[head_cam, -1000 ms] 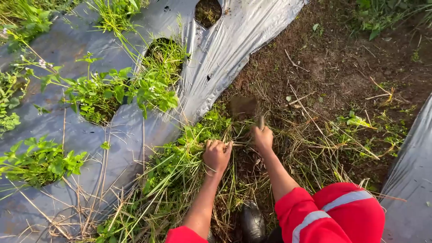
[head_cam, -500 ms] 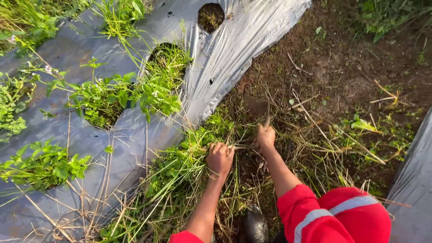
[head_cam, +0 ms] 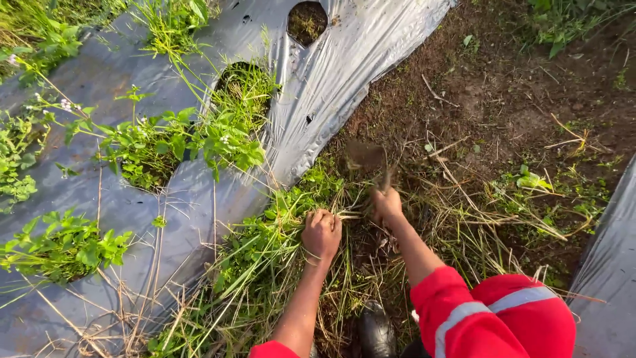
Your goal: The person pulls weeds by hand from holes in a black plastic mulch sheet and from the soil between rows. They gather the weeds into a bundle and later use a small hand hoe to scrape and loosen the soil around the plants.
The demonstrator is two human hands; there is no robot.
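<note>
My left hand (head_cam: 321, 233) is closed around a bunch of long grass (head_cam: 265, 255) at the edge of the silver plastic sheet (head_cam: 318, 73). My right hand (head_cam: 385, 203) grips the handle of a small hoe, whose flat dirty blade (head_cam: 366, 156) is blurred just above the soil in front of my hands. Both hands are close together over a dark patch of scraped earth. Red sleeves with a grey stripe cover my arms and knee (head_cam: 510, 318).
Leafy green weeds (head_cam: 165, 142) grow through holes in the plastic sheet at left. Bare brown soil (head_cam: 503, 93) lies at the upper right. Another plastic sheet (head_cam: 609, 265) edges the right side. My dark boot (head_cam: 375, 328) stands in the cut grass below.
The hoe blade has shifted a little between frames in short chopping strokes. My left hand has stayed shut on the grass bunch in about the same place.
</note>
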